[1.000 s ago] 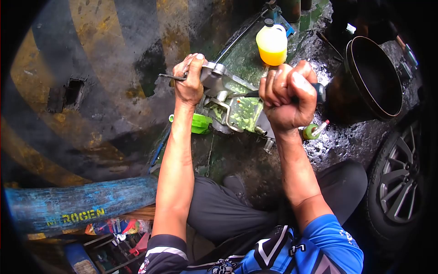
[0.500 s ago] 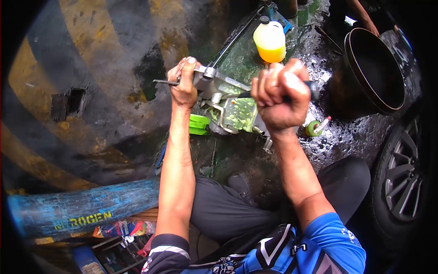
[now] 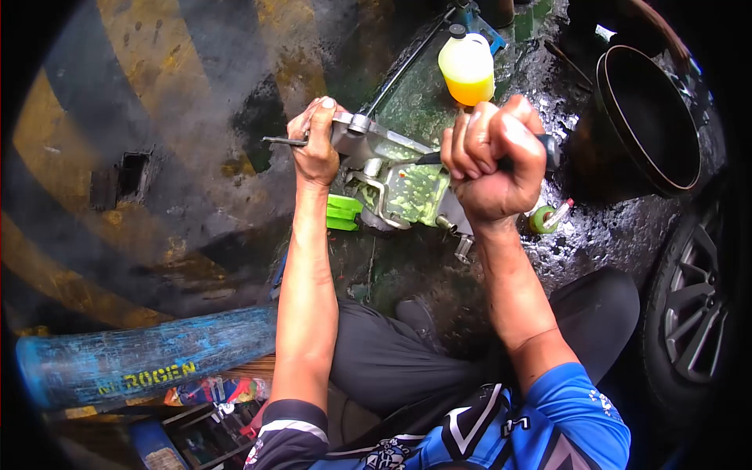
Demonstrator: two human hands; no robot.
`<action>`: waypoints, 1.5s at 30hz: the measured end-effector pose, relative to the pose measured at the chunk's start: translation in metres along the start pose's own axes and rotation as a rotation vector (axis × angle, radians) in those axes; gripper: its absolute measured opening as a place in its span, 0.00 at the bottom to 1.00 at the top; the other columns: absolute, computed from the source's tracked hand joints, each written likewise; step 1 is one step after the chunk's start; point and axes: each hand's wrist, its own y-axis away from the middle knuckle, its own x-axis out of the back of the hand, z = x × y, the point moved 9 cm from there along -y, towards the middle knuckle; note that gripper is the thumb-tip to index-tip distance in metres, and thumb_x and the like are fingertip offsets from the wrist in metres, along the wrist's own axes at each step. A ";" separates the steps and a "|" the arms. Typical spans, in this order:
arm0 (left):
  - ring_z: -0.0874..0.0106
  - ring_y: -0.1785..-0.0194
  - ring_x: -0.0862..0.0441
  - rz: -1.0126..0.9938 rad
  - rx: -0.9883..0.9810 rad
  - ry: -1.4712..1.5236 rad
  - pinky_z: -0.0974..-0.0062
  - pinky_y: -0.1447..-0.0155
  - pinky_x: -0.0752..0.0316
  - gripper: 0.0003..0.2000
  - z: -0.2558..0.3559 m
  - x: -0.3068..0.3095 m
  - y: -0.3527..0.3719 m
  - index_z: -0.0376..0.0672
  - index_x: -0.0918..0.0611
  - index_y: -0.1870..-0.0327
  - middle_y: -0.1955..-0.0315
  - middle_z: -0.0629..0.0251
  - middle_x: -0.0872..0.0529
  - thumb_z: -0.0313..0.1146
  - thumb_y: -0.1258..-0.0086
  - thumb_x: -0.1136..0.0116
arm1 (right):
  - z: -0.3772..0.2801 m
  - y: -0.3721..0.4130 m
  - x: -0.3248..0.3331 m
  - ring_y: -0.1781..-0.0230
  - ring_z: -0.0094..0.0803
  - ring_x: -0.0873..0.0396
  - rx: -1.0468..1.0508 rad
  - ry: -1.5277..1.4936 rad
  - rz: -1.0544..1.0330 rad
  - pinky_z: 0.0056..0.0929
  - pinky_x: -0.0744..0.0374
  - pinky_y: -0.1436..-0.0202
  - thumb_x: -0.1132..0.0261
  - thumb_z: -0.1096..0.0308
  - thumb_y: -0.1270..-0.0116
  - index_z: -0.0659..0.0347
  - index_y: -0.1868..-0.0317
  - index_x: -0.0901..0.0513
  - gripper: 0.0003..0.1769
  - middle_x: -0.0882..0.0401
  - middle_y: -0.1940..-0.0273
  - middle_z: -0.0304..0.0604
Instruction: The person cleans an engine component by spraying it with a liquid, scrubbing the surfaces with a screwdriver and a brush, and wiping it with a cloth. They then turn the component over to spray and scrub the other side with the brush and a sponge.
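My left hand (image 3: 317,145) is closed round the upper left edge of a grey cast-metal part, like an oil pan (image 3: 415,192), that has pale green foamy liquid in it. A thin dark metal piece (image 3: 283,141) sticks out to the left from under that hand. My right hand (image 3: 500,157) makes a fist round the black handle of a tool (image 3: 552,152). Its thin dark shaft points left across the upper part of the pan; my fist hides the middle of the tool. Just left of the pan lies a bright green block-like object (image 3: 342,212).
A jug of yellow liquid (image 3: 468,70) stands beyond my right hand. To the right are a large black bucket (image 3: 650,125), a small green bottle (image 3: 543,219) and a car wheel (image 3: 693,305). A blue cylinder (image 3: 149,352) lies at lower left above a toolbox (image 3: 204,439). The floor looks wet.
My right hand has shifted slightly right with the tool in it. The left hand keeps its grip on the pan. A person's arm at the upper right has moved.
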 end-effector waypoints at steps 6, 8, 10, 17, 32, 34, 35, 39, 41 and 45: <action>0.62 0.72 0.19 -0.045 -0.124 -0.002 0.66 0.63 0.24 0.11 0.013 -0.005 -0.002 0.34 0.19 0.68 0.75 0.57 0.16 0.28 0.25 0.50 | 0.005 -0.003 -0.005 0.89 0.19 0.46 -0.071 0.094 0.064 0.24 0.41 0.85 0.42 0.71 0.27 0.58 0.76 0.36 0.17 0.42 0.86 0.33; 0.57 0.73 0.21 -0.033 -0.287 -0.088 0.63 0.64 0.25 0.08 0.025 -0.006 0.004 0.34 0.21 0.66 0.76 0.56 0.18 0.24 0.25 0.52 | 0.021 0.005 -0.006 0.89 0.19 0.47 -0.097 0.152 0.058 0.24 0.42 0.85 0.42 0.71 0.27 0.58 0.76 0.36 0.18 0.41 0.86 0.33; 0.64 0.73 0.20 -0.041 -0.172 0.017 0.68 0.62 0.24 0.15 0.014 -0.005 0.001 0.33 0.19 0.69 0.76 0.57 0.16 0.31 0.23 0.53 | 0.023 0.007 -0.008 0.89 0.19 0.48 -0.104 0.173 0.022 0.24 0.41 0.85 0.42 0.71 0.27 0.58 0.75 0.37 0.17 0.42 0.86 0.33; 0.68 0.69 0.20 -0.027 0.113 0.100 0.70 0.58 0.25 0.21 -0.002 0.001 0.001 0.32 0.20 0.74 0.76 0.57 0.17 0.39 0.25 0.55 | 0.022 0.016 0.010 0.88 0.19 0.45 -0.018 -0.028 0.168 0.25 0.40 0.85 0.43 0.73 0.28 0.58 0.73 0.36 0.15 0.39 0.84 0.35; 0.70 0.71 0.24 -0.052 0.048 0.170 0.71 0.62 0.31 0.21 0.008 -0.008 0.000 0.32 0.22 0.78 0.79 0.60 0.20 0.39 0.27 0.54 | 0.011 0.009 0.038 0.88 0.18 0.40 0.001 0.099 0.559 0.21 0.38 0.85 0.35 0.55 0.23 0.54 0.71 0.33 0.21 0.38 0.82 0.31; 0.69 0.71 0.25 -0.069 0.009 0.150 0.70 0.61 0.31 0.22 0.012 -0.009 0.000 0.32 0.23 0.78 0.79 0.60 0.21 0.39 0.26 0.56 | 0.007 0.010 0.036 0.86 0.19 0.38 0.001 0.160 0.533 0.22 0.36 0.83 0.35 0.49 0.24 0.55 0.69 0.31 0.23 0.36 0.80 0.31; 0.68 0.71 0.25 -0.078 -0.010 0.139 0.70 0.61 0.32 0.22 0.015 -0.010 0.001 0.32 0.23 0.79 0.79 0.60 0.21 0.39 0.26 0.56 | 0.006 0.011 0.035 0.85 0.19 0.37 0.012 0.155 0.510 0.22 0.35 0.82 0.35 0.49 0.24 0.55 0.68 0.30 0.22 0.36 0.79 0.32; 0.68 0.71 0.25 -0.064 0.020 0.141 0.69 0.61 0.31 0.22 0.010 -0.007 0.004 0.31 0.23 0.78 0.79 0.59 0.22 0.40 0.26 0.57 | 0.003 0.007 0.034 0.82 0.21 0.35 0.034 0.005 0.488 0.24 0.33 0.80 0.35 0.57 0.24 0.57 0.64 0.27 0.15 0.34 0.77 0.34; 0.66 0.71 0.25 -0.055 0.039 0.092 0.66 0.55 0.28 0.22 0.011 -0.007 0.004 0.32 0.24 0.78 0.79 0.58 0.23 0.40 0.25 0.60 | 0.003 -0.001 0.035 0.83 0.21 0.35 0.031 0.025 0.470 0.24 0.34 0.81 0.36 0.58 0.24 0.57 0.65 0.27 0.15 0.34 0.77 0.34; 0.66 0.70 0.26 -0.045 0.039 0.034 0.64 0.53 0.26 0.22 0.012 -0.007 0.006 0.33 0.25 0.77 0.79 0.57 0.23 0.40 0.25 0.62 | 0.034 -0.003 0.050 0.85 0.19 0.36 -0.149 0.003 0.502 0.21 0.37 0.84 0.33 0.57 0.26 0.54 0.69 0.29 0.17 0.34 0.77 0.32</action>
